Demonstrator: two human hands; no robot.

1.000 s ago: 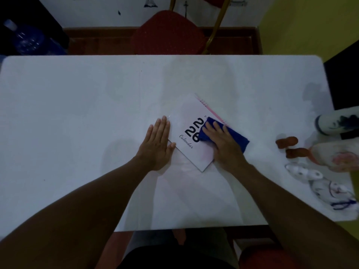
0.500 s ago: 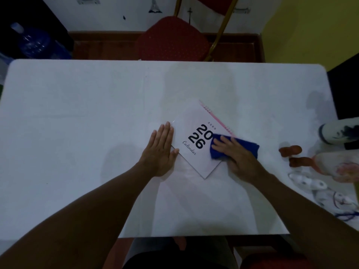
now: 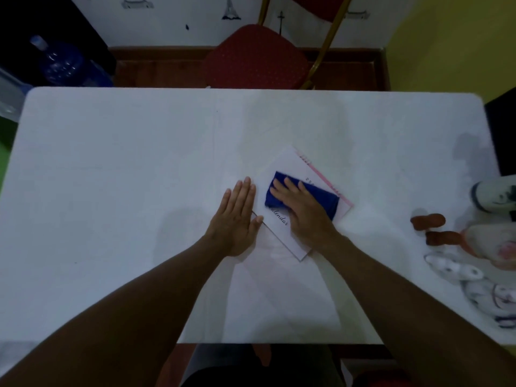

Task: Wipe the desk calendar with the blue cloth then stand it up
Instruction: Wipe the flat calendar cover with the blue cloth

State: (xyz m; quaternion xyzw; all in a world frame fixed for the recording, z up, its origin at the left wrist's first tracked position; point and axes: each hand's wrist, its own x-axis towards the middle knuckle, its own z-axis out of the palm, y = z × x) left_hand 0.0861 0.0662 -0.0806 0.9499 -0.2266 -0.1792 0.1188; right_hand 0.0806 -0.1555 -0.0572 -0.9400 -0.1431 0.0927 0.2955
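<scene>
The white desk calendar lies flat and turned diagonally on the white table, its pink spiral edge to the far right. The folded blue cloth rests across its middle and hides the large year digits. My right hand presses flat on the cloth with fingers spread toward the left. My left hand lies flat, palm down, on the table with its thumb against the calendar's left edge.
Two small brown figures, white ceramic pieces and a patterned cloth bundle crowd the table's right edge. A red chair stands behind the far edge, a blue water bottle at back left.
My right hand has slid the blue cloth leftward and up across the calendar, from its right edge over the printed year. My left hand has stayed in place.
</scene>
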